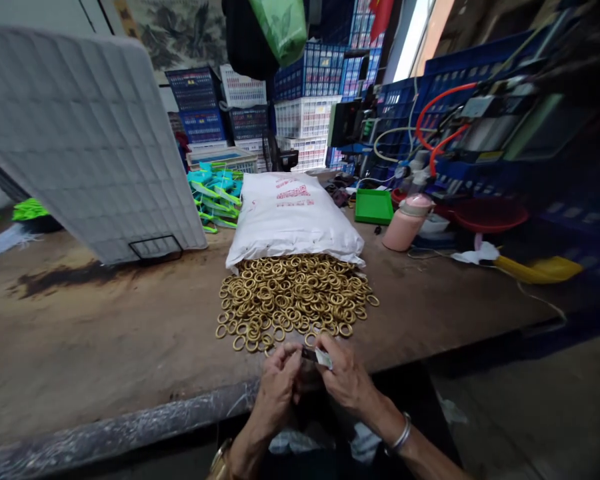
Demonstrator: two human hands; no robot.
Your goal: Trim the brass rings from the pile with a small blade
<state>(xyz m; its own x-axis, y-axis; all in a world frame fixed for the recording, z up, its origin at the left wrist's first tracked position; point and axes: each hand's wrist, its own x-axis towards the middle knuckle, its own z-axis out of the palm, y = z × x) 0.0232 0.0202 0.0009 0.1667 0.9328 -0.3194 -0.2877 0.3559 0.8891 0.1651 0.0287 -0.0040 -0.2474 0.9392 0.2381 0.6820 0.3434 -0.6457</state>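
Observation:
Just past the table's front edge, my two hands meet in front of a heap of gold-coloured rings (295,293). My right hand (347,375) is closed on a small dark piece with a pale end (323,358); its exact kind is too small to make out. The dark end points left, toward the fingertips of my left hand (279,381). Those fingers are pinched together, and whatever lies between them is hidden. The rings spill from the mouth of a white woven sack (295,217) with red print, lying flat on the table.
A grey ribbed panel (90,147) stands at left on the wooden table (130,347). Green and turquoise plastic pieces (215,193) lie behind the sack. To the right are a green tray (374,206), a pink bottle (407,223) and a red bowl (490,215).

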